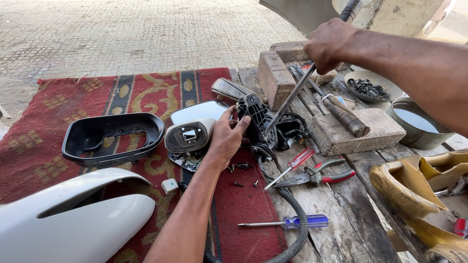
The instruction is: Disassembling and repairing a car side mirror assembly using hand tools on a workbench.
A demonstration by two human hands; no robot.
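Two screwdrivers lie nearest on the table (pixel 351 229) — a blue-handled one (pixel 292 222) and a red one (pixel 292 168) by the pliers (pixel 317 176). Loose screws (pixel 239 168) sit on the red rug (pixel 146 97), white shell (pixel 73 214) and black bezel (pixel 112 139) already off. Left hand (pixel 226 139), fingers clamped, steadies the black mirror mechanism (pixel 265 126) — right hand (pixel 331 44) fisted round a long screwdriver (pixel 292 95) dug into it. Looks mostly stripped, core still together
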